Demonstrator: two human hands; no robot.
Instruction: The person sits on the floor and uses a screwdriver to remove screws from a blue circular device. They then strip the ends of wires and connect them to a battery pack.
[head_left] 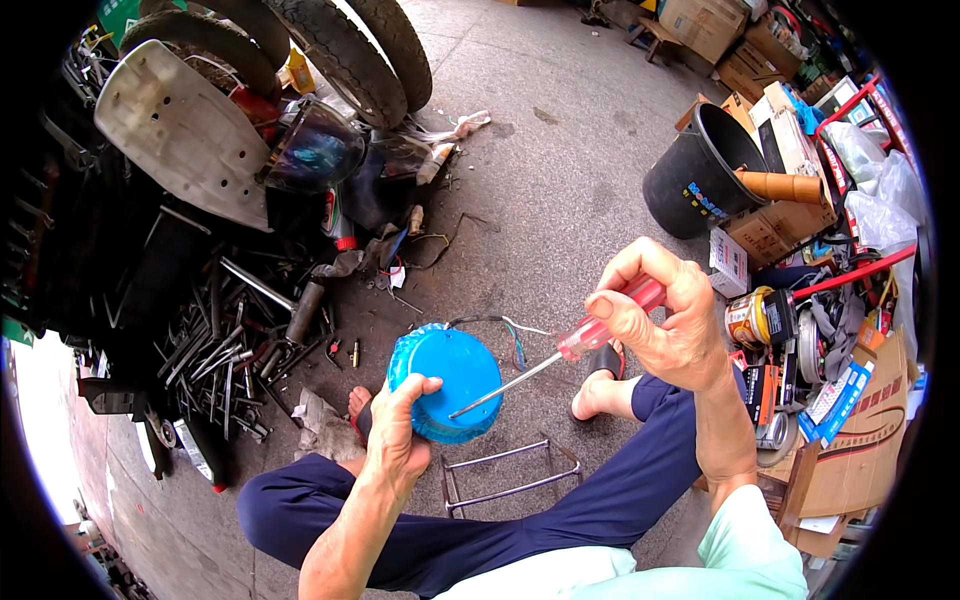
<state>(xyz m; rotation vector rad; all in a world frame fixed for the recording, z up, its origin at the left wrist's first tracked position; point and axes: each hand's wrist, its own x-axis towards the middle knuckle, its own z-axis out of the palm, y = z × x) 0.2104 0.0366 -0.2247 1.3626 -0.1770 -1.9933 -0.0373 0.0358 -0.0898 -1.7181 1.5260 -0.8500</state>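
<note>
My left hand (400, 430) grips a round blue housing (455, 375) with a crinkled blue rim, its flat face up and wires (515, 330) trailing from its back. My right hand (665, 320) is closed on the red translucent handle of a screwdriver (526, 373); the long metal shaft slants down-left, with its tip at the lower part of the blue face. Below the housing, between my bare legs and feet in sandals, stands a small metal-framed object (505, 450) on the stone floor (540, 200).
At left lie heaped metal tools (220, 360), motorcycle tyres (390, 55) and a pale plastic panel (180, 130). At right stand a black bucket (700, 170), cardboard boxes (850, 440), tins and bags. More boxes (700, 25) are piled at the back right.
</note>
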